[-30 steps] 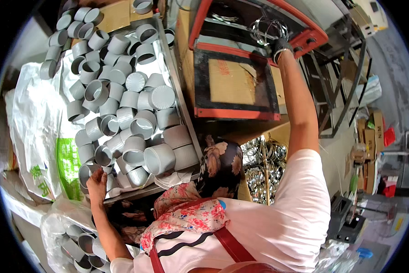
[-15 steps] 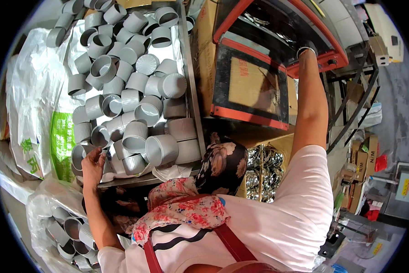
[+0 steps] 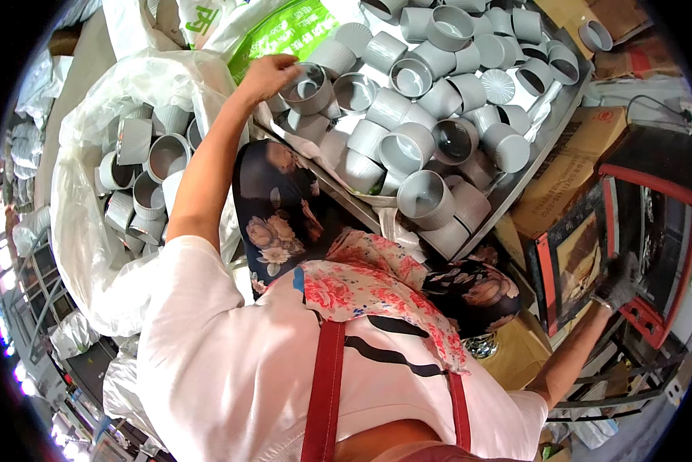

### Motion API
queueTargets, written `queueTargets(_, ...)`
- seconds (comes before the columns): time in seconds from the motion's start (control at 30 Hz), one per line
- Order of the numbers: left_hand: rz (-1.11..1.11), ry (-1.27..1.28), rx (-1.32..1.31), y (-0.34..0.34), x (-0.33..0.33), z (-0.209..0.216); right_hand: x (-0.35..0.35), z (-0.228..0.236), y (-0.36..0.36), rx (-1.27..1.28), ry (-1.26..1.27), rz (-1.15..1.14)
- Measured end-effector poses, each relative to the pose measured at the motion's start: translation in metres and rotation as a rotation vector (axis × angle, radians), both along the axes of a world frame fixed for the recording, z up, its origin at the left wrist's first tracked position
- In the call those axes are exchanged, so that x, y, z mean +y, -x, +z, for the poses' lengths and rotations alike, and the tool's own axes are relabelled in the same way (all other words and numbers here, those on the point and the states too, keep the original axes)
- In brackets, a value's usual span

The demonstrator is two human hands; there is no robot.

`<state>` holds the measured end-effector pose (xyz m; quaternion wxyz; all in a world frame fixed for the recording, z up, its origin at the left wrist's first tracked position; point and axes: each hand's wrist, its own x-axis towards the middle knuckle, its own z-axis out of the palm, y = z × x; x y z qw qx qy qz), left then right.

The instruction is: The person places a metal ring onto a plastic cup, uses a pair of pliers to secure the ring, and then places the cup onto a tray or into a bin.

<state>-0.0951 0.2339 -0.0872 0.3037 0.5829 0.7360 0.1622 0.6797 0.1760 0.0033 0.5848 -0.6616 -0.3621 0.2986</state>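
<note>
My bare left hand (image 3: 271, 75) is at the near-left corner of a metal tray (image 3: 480, 219), its fingers closed at the rim of a grey ribbed cup (image 3: 306, 91). Many similar cups, such as one tipped toward me (image 3: 425, 199), lie jumbled across that tray. Far to the right, my right hand (image 3: 621, 283) wears a dark grey glove. It is at the mouth of a red-framed toaster oven (image 3: 654, 308), over the lowered glass door (image 3: 569, 266). Its fingers are blurred against the dark interior, so their grip is hidden.
A clear plastic bag (image 3: 76, 204) with more grey cups stands at my left. Behind the tray's left end lies a white and green printed sack (image 3: 284, 32). A cardboard box (image 3: 573, 165) sits between tray and oven. Black metal bars (image 3: 623, 404) run below the oven.
The whole view has swung, bringing the bag of cups further in. My right hand has drawn back from deep in the oven to its mouth. My left hand stays at the tray's corner cups.
</note>
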Motion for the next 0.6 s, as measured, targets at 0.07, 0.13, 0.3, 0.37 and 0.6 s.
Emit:
queueTargets(0.07, -0.294, 0.041, 0.015, -0.004, 0.002, -0.029, -0.017, 0.014, 0.066, -0.218, 0.101, 0.219)
queueTargets(0.13, -0.779, 0.118, 0.372, -0.016, 0.005, -0.053, -0.026, 0.03, 0.118, -0.489, 0.199, 0.243)
queueTargets(0.3, -0.21, 0.02, -0.081, -0.024, 0.001, -0.009, 0.003, 0.059, 0.141, -0.888, 0.198, 0.058)
queueTargets(0.37, -0.272, -0.065, -0.148, -0.029, -0.007, 0.028, 0.024, 0.063, 0.117, -0.997, 0.122, -0.104)
queueTargets(0.6, -0.099, -0.118, -0.507, -0.101, -0.058, 0.086, 0.125, 0.055, 0.013, -1.354, 0.23, -0.157)
